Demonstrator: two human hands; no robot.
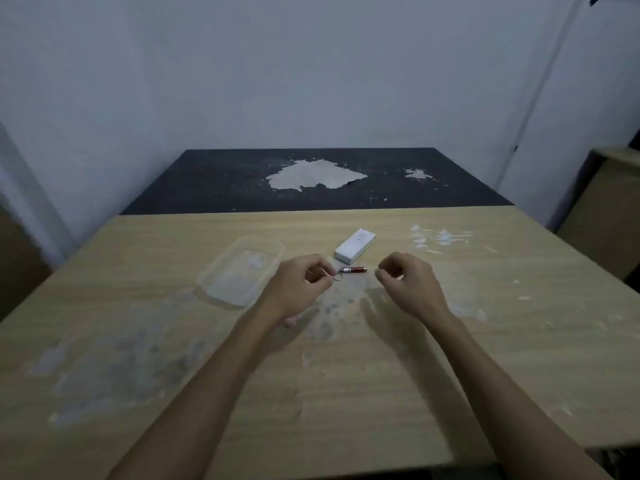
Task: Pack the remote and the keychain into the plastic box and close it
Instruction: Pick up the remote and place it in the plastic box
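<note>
progress: barely started | my left hand (pixel 297 285) fingers pinching the ring of the small red cylinder keychain (pixel 350 270) on the wooden table (pixel 381 375) | right hand (pixel 408 282) loosely curled, empty | white rectangular remote (pixel 355 245) still out | clear plastic box (pixel 242 271) lidded, nothing packed

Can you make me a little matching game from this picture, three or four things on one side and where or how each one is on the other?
Things:
1. remote
2. keychain
3. plastic box
4. right hand

States:
A. clear, on the table left of the left hand
B. pinched at its ring end by the left hand's fingertips
C. white, lying just beyond the keychain
D. loosely curled, holding nothing

Pairs: 1-C, 2-B, 3-A, 4-D
</note>
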